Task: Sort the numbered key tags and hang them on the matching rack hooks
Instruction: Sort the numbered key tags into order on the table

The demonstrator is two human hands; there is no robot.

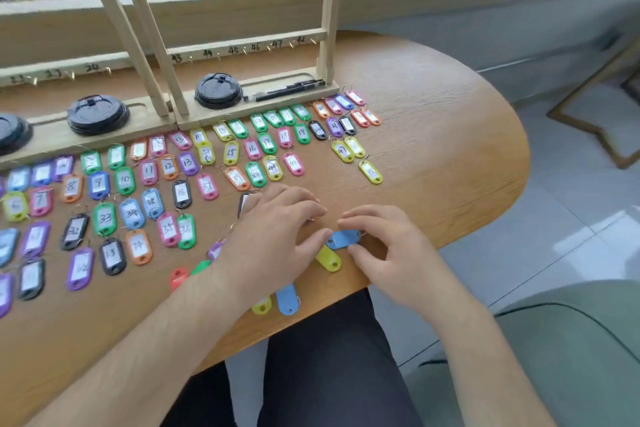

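Numbered key tags (pixel 105 218) lay in rows on the table (pixel 433 149) below the rack (pixel 325 28); the left hand (pixel 273 232) rested flat, fingers relaxed; the blue tag (pixel 343 239) lay near the table's front edge, pinched by the right hand (pixel 388 250).

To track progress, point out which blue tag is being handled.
The blue tag between both hands: the right hand pinches it and the left hand touches its end. The second blue tag, also showing no number, lies unheld at the table edge.
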